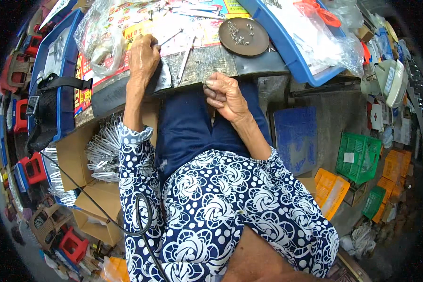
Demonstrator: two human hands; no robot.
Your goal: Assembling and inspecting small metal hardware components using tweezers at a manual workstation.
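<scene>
My left hand [143,55] rests on the bench top with its fingers curled, closed on a slim metal rod [174,36] that sticks out to the right. Just past the bench's front edge, above my lap, my right hand [226,96] is closed in a pinch; anything between the fingertips is too small to make out. Between the hands a long narrow pale strip [186,60] lies on the bench, reaching toward the front edge. A round brown plate [228,41] beyond my right hand carries small shiny metal bits.
Blue trays stand at the left [66,61] and right [301,70] of the bench. A clear plastic bag [105,56] lies beside my left hand. Below left, a cardboard box [75,162] stands by many pale metal pieces [105,155]. A green crate [357,157] is at the right.
</scene>
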